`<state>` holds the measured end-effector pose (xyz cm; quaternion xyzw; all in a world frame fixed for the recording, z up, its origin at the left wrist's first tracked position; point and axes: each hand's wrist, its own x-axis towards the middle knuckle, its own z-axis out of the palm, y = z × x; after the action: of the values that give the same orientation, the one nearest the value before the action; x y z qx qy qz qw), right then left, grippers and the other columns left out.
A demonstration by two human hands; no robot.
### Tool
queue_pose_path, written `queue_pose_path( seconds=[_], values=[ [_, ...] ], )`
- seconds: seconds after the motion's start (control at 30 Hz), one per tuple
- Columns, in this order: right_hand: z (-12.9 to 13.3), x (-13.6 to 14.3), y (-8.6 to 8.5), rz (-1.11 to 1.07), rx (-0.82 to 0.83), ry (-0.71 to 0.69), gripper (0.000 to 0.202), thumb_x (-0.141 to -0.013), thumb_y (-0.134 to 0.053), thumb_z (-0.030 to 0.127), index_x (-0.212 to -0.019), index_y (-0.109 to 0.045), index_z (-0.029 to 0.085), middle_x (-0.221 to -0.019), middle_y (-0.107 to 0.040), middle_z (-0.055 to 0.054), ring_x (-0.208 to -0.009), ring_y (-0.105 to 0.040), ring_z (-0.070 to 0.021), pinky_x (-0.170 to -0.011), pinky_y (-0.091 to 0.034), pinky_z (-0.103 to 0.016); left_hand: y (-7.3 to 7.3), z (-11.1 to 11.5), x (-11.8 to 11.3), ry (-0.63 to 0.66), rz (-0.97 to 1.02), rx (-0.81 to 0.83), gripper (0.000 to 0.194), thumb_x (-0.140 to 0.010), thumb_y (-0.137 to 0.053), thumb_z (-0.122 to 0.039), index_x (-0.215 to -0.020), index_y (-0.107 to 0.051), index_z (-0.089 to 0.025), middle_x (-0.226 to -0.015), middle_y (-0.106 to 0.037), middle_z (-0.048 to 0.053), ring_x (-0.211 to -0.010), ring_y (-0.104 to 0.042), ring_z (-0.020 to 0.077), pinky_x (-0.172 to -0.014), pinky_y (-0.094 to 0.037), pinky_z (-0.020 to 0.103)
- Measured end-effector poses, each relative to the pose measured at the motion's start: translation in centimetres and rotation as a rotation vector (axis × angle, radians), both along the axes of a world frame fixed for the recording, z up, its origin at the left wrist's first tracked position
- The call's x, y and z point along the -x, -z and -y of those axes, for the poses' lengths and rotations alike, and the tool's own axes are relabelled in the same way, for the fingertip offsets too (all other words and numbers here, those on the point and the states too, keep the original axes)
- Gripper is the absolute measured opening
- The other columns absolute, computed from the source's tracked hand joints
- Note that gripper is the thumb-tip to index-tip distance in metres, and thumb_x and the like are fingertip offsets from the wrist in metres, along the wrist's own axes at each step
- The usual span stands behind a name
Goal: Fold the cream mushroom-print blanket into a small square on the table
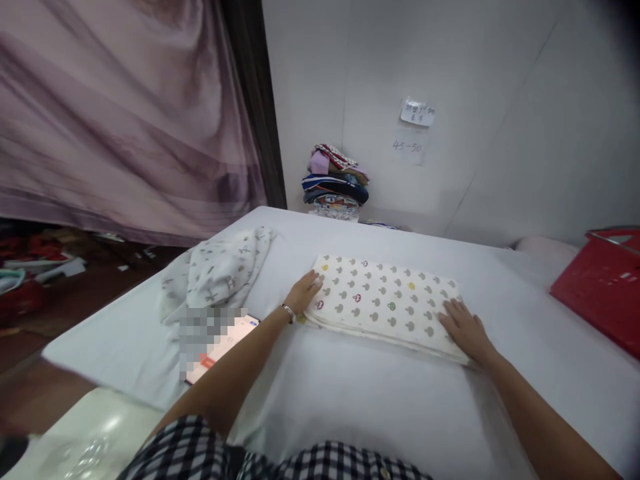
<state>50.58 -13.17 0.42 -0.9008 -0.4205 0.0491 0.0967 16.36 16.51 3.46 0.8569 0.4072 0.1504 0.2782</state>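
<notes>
A folded white cloth (380, 300) printed with grey, yellow, red and green mushrooms lies flat on the white table in front of me. My left hand (304, 293), with a bracelet at the wrist, rests on its left end, fingers laid out over the edge. On the right end lies my right hand (465, 328), its fingers spread flat on the fabric. Several layers show along the cloth's near edge. Neither hand grips it.
Left of the cloth is a crumpled white patterned cloth (225, 270), with a lit phone (230, 343) nearer me. A red basket (600, 287) stands at the right. Behind the table (360, 393), folded fabrics (335, 180) are stacked against the wall; a pink curtain (125, 120) hangs at left.
</notes>
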Motion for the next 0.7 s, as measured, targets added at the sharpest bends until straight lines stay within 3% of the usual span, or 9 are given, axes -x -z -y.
queue_pose_path(
  seconds=[0.13, 0.23, 0.33, 0.5, 0.7],
  values=[
    [0.3, 2.9, -1.2, 0.080, -0.069, -0.071, 0.054, -0.089, -0.033, 0.045, -0.137, -0.035, 0.019, -0.148, -0.024, -0.008, -0.138, -0.012, -0.0242, -0.109, -0.011, -0.051, 0.4, 1.6, 3.0, -0.271, 0.101, 0.068, 0.040, -0.087, -0.040, -0.035, -0.122, -0.052, -0.021, -0.125, -0.056, 0.004, -0.110, -0.052, 0.0162, -0.095, -0.040, 0.028],
    [-0.9, 7.0, -2.0, 0.012, -0.131, -0.253, 0.050, -0.088, -0.036, 0.042, -0.133, -0.041, 0.022, -0.144, -0.033, -0.005, -0.136, -0.018, -0.0241, -0.110, -0.012, -0.049, 0.7, 3.5, 5.1, -0.393, 0.149, 0.057, 0.032, -0.084, -0.044, -0.030, -0.110, -0.060, -0.020, -0.104, -0.065, 0.003, -0.089, -0.059, 0.0154, -0.083, -0.046, 0.027],
    [-3.5, 11.4, -2.7, -0.117, -0.219, -0.442, 0.044, -0.088, -0.038, 0.042, -0.124, -0.053, 0.023, -0.137, -0.045, -0.005, -0.132, -0.028, -0.0251, -0.110, -0.017, -0.046, 0.8, 4.8, 6.1, -0.401, 0.129, 0.043, 0.029, -0.082, -0.048, -0.028, -0.105, -0.061, -0.019, -0.095, -0.066, 0.003, -0.081, -0.059, 0.0146, -0.078, -0.046, 0.027],
    [-9.2, 18.2, -3.6, -0.250, -0.315, -0.604, 0.033, -0.086, -0.043, 0.036, -0.109, -0.063, 0.023, -0.118, -0.060, -0.006, -0.113, -0.050, -0.0236, -0.099, -0.036, -0.041, 0.9, 5.5, 6.0, -0.357, 0.060, -0.012, 0.031, -0.076, -0.056, -0.032, -0.104, -0.061, -0.018, -0.096, -0.065, 0.005, -0.087, -0.058, 0.0172, -0.078, -0.044, 0.028],
    [-15.0, 24.4, -4.1, -0.112, -0.294, -0.710, 0.029, -0.083, -0.052, 0.030, -0.109, -0.059, 0.020, -0.109, -0.060, -0.007, -0.102, -0.051, -0.0216, -0.091, -0.039, -0.033, 1.3, 5.6, 5.8, -0.330, 0.001, -0.131, 0.019, -0.077, -0.054, -0.027, -0.092, -0.059, -0.017, -0.091, -0.061, 0.006, -0.088, -0.056, 0.0177, -0.077, -0.042, 0.028]
  ],
)
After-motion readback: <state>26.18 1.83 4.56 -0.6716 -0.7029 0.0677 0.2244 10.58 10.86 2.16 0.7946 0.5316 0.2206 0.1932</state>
